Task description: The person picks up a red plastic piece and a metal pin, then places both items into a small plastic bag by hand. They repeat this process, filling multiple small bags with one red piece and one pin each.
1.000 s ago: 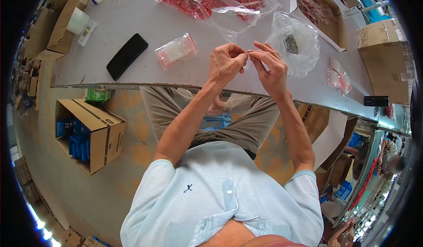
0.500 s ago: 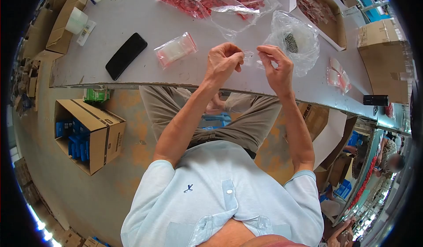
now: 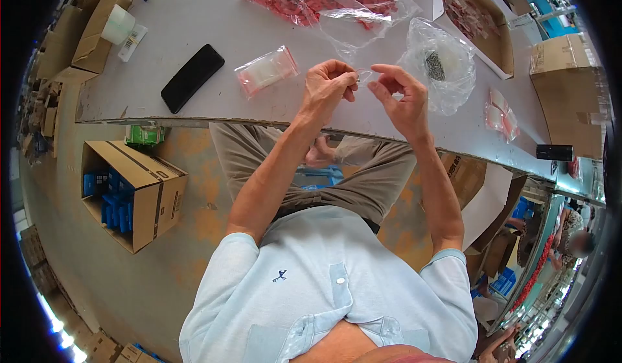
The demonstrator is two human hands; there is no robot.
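Observation:
My left hand (image 3: pixel 328 89) pinches a small clear plastic bag (image 3: pixel 365 75) between thumb and curled fingers, above the front part of the table. Facing it, my right hand (image 3: pixel 403 100) holds its thumb and index finger apart, with the fingertips right by the bag's edge. Left of my hands lies a pack of clear bags with red edges (image 3: pixel 267 71). Close beyond my right hand sits a crumpled clear bag (image 3: pixel 453 91) with a heap of small dark metal pieces (image 3: pixel 435 67) in it.
A large clear bag of red pieces (image 3: pixel 285 0) lies at the table's back, beside an open carton (image 3: pixel 499 45) of small filled packets. A black phone (image 3: pixel 192 79) rests on the left. Red-edged packets (image 3: pixel 501 115) lie right. An open box (image 3: pixel 152 194) stands on the floor.
My right hand's thumb and index finger have spread apart. My left hand keeps its pinch on the small bag. The whole view has shifted slightly.

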